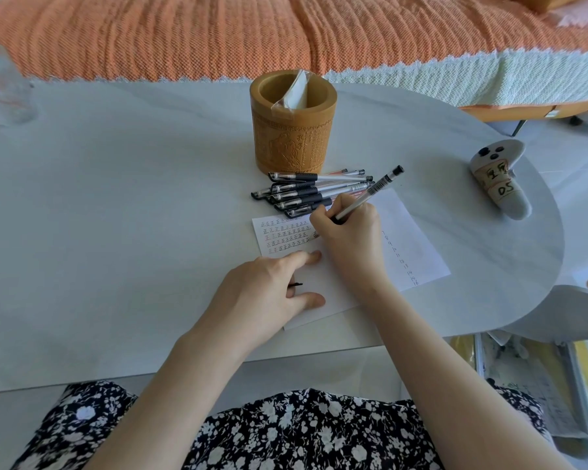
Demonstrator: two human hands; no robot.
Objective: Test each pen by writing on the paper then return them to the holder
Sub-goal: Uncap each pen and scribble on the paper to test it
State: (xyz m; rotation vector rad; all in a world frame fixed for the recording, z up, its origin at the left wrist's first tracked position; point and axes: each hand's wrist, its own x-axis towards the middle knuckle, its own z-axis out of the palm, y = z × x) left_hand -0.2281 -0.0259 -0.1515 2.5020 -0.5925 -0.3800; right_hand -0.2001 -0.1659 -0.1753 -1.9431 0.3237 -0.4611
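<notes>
Now, right hand (348, 228): the fingers are curled round a clear pen (370, 195). Its tip is down at the end of the rows of characters and its barrel slants away to the right, which is a writing hold.
Left hand (269, 286): it lies flat with fingers spread on the near left part of the paper (411, 245), gripping nothing I can be sure of. It is probably there to stop the sheet sliding. A small black thing shows beside the thumb, perhaps a cap, but it is too small to tell.
Paper: it sits by the near edge of the table (116, 198), right of middle, turned to suit the writing hand.
Loose pens (306, 193): they are heaped over the paper's far left corner, within easy reach. I cannot tell whether they are tested or still waiting.
Holder (292, 130): it stands upright just behind the heap. Only a white packet (296, 91) shows inside, so returning the pens seems not yet begun.
</notes>
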